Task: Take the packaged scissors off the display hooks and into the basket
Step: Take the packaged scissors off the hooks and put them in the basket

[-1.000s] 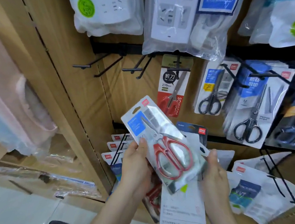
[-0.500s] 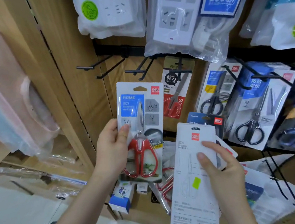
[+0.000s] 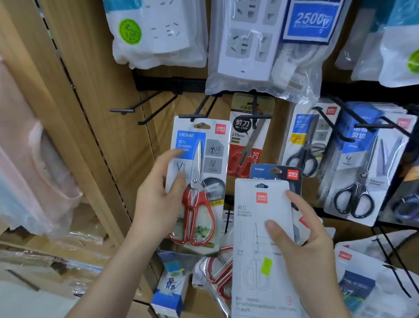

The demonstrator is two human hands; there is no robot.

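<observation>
My left hand (image 3: 157, 205) grips a carded pack of red-handled scissors (image 3: 196, 183) by its left edge, thumb on the front. The pack stands upright, its hang hole just below an empty black hook (image 3: 196, 116). My right hand (image 3: 304, 241) holds a white scissors pack (image 3: 258, 263) back side up, thumb on its face. A dark blue pack (image 3: 275, 172) peeks out behind it. More packaged scissors hang on hooks: a red-handled pair (image 3: 249, 137) and black-handled pairs (image 3: 305, 143), (image 3: 360, 170). No basket is in view.
Bagged power strips (image 3: 263, 37) hang above the scissors row. Empty hooks (image 3: 142, 106) jut out at the upper left. A wooden panel (image 3: 83, 98) runs down the left side. Further red-handled packs (image 3: 219, 272) and white packs (image 3: 380, 297) hang lower down.
A second ago both hands held the packs together, tilted. My left hand has since pulled the red-handled pack away to the left, turned it upright and raised it toward the hooks.
</observation>
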